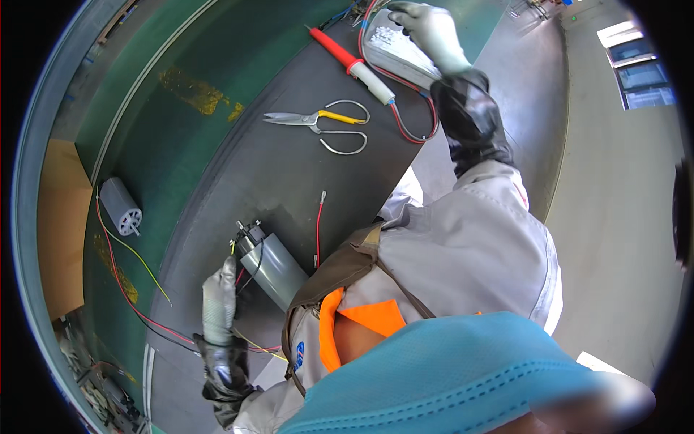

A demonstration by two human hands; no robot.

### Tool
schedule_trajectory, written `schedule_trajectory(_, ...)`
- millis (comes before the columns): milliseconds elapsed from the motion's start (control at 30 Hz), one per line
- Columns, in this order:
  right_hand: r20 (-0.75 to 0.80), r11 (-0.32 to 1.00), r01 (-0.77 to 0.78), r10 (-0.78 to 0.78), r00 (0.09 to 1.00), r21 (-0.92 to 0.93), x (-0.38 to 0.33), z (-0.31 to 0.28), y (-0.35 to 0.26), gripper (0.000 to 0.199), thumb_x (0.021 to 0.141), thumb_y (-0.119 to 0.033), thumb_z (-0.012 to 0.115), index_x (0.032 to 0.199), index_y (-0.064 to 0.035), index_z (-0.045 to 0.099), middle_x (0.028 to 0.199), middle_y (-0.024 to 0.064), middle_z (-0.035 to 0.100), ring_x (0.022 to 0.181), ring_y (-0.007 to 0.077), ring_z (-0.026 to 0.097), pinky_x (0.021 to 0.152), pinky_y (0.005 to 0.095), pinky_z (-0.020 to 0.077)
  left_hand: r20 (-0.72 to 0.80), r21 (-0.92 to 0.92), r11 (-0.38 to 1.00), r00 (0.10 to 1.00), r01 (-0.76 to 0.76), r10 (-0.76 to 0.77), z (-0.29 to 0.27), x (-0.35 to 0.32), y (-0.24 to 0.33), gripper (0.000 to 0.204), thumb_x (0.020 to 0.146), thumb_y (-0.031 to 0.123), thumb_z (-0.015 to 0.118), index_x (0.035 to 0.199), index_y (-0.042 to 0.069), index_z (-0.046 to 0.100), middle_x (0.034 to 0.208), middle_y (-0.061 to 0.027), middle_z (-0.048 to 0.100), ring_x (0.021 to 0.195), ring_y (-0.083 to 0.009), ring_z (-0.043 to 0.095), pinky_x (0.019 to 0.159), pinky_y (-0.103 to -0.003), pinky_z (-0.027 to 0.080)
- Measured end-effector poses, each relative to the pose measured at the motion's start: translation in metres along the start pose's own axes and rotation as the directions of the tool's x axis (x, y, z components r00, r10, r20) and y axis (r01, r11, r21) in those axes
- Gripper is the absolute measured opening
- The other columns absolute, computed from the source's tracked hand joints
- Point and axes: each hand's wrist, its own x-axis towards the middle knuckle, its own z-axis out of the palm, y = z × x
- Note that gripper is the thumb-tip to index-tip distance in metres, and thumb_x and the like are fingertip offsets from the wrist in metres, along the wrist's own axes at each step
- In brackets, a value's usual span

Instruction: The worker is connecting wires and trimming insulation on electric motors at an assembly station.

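Note:
My left hand (219, 304), in a pale glove, is closed with its fingertips at a yellow-green wire (233, 247). The wire is beside the terminal end of a grey cylindrical motor (273, 269), which lies on its side near my apron. A short red lead (319, 228) with metal end connectors lies beside the motor. My right hand (428, 30), gloved with dark fingertips, is over a clear container (416, 71) of small white pieces. Its fingers are bent together; what they hold, if anything, is too small to make out.
Yellow-handled scissors (325, 123) and a red-and-white test probe (354, 65) with a looped cable lie on the dark worktop (289, 173). Another grey motor (121, 206) with trailing wires rests on the green surface (159, 152), near a brown cardboard panel (61, 231).

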Motion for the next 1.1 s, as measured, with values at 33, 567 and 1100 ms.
schedule_trajectory(33,0.182,0.824,-0.288,0.227,0.957,0.487,-0.013,-0.019,-0.035,0.027,0.096,-0.009,0.069,0.123,-0.0026,0.072,0.084,0.0063,0.073,0.063,0.0131,0.065,0.058,0.0275,0.0524,0.063,-0.058,0.998,0.998,-0.009,0.013,-0.008,-0.005,0.01,0.061,0.107,0.048,0.05,0.092,-0.01,0.061,0.069,-0.0143,0.05,0.07,-0.0175,0.039,0.067,-0.04,0.043)
schedule_trajectory(567,0.177,0.25,0.068,-0.829,0.531,0.966,-0.2,0.067,-0.279,0.041,0.086,0.001,0.064,0.125,-0.0104,0.07,0.123,0.0076,0.069,0.106,0.0286,0.069,0.092,0.0356,0.0571,0.094,-0.436,0.893,0.981,-0.113,0.17,-0.013,-0.058,0.012,0.057,0.101,0.051,0.05,0.117,-0.001,0.066,0.072,-0.0007,0.061,0.053,-0.0024,0.053,0.045,-0.018,0.039)
schedule_trajectory(1100,0.624,-0.023,-0.798,-0.609,0.489,0.602,-0.179,0.064,-0.286,0.04,0.101,-0.017,0.065,0.133,0.0063,0.061,0.112,0.0188,0.073,0.093,0.0214,0.074,0.078,0.0314,0.0629,-0.302,-0.82,0.508,0.953,-0.265,0.009,0.066,-0.028,0.04,0.035,0.097,0.025,0.07,0.12,0.0,0.065,0.101,-0.0035,0.072,0.08,-0.0055,0.066,0.057,-0.017,0.047)
